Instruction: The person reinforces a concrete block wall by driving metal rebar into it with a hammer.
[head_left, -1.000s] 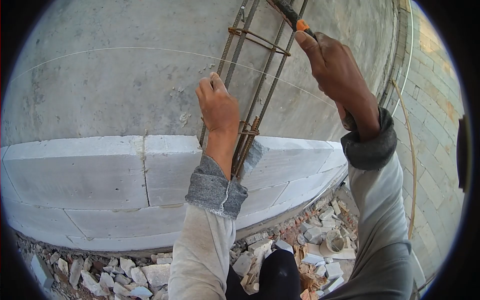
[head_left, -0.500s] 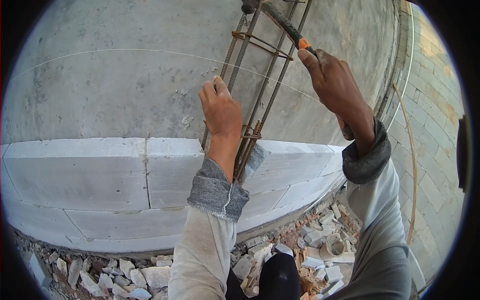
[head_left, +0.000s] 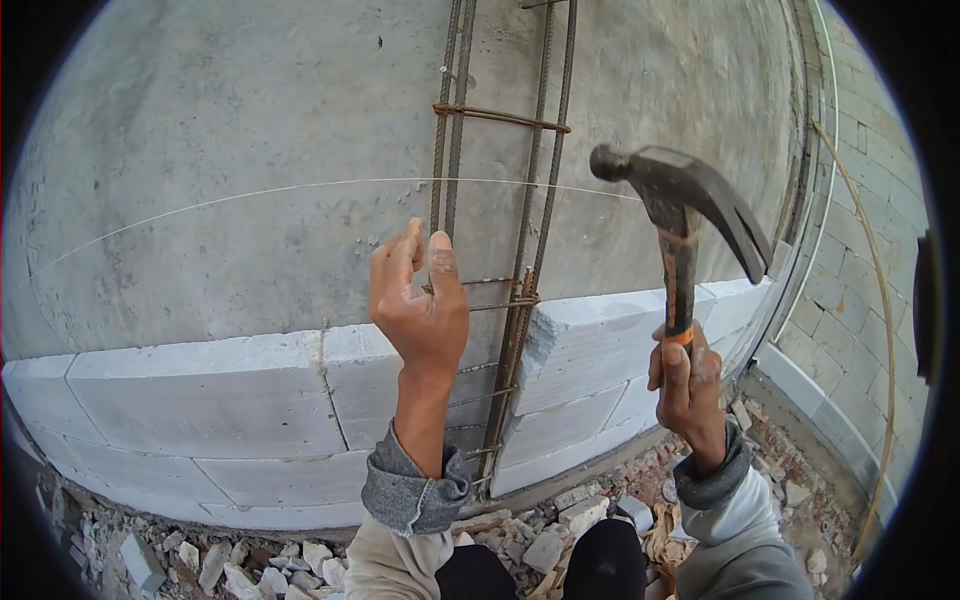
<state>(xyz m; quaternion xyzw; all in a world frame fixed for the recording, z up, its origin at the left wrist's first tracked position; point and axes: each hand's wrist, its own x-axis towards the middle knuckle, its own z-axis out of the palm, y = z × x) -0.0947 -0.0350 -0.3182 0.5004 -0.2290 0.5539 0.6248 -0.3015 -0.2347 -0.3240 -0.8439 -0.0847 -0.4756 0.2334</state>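
Observation:
A claw hammer [head_left: 675, 195] is upright in my right hand [head_left: 690, 385], whose fingers wrap its dark handle just below an orange band. The steel head stands right of the rebar cage, in front of the grey wall. My left hand [head_left: 420, 300] is raised at the left bars of the rebar cage [head_left: 450, 150], palm turned partly away. Its thumb and forefinger stand apart with a gap between them, and the other fingers are curled. A thin white string [head_left: 300, 187] runs across the wall and past the bars, above my left fingertips.
White block courses [head_left: 200, 390] line the wall's foot on both sides of the cage. Broken rubble [head_left: 540, 550] covers the ground around my knees. A thin bent pole [head_left: 880, 270] leans along the grey block wall [head_left: 850, 330] at right.
The hammer has come away from the top of the cage, down and right, and now stands head up. My left thumb and forefinger, close together before, have parted. The view has shifted.

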